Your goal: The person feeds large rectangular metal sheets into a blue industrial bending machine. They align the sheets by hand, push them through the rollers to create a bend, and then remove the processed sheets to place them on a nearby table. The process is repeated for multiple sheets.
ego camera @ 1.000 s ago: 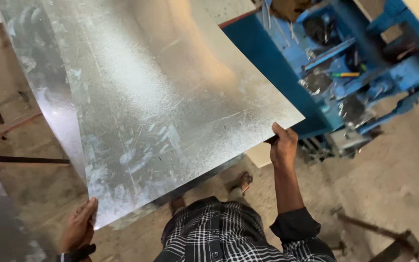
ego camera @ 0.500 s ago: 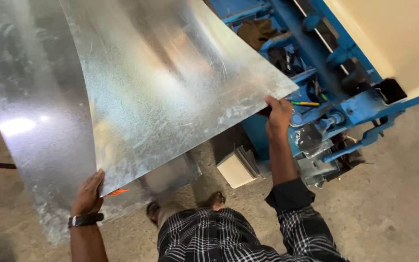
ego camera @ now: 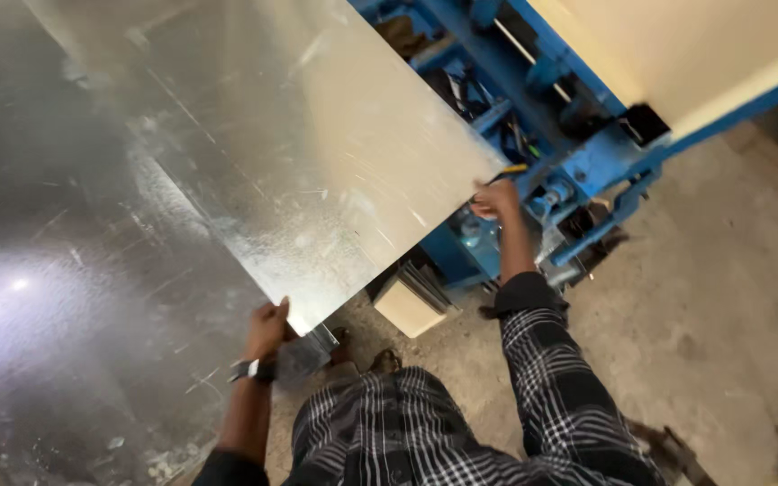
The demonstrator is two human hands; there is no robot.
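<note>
A large shiny galvanized metal sheet (ego camera: pixel 299 144) is lifted in front of me, its near edge running from lower left to upper right. My left hand (ego camera: pixel 267 328), with a dark wristband, grips the sheet's near left corner. My right hand (ego camera: pixel 495 198) grips the near right corner, close to the blue machine (ego camera: pixel 578 135). Below it lies another big metal sheet (ego camera: pixel 74 297), partly covered by the lifted one.
The blue steel machine frame with a pale panel (ego camera: pixel 704 45) stands at the upper right. A small cream box (ego camera: pixel 411 306) sits on the concrete floor (ego camera: pixel 713 306) by the machine's base. My feet are beneath the sheet's edge.
The sheet has been raised and flattened out, moving toward the blue machine. Both hands kept their grip on its corners; my left hand has risen closer to my body.
</note>
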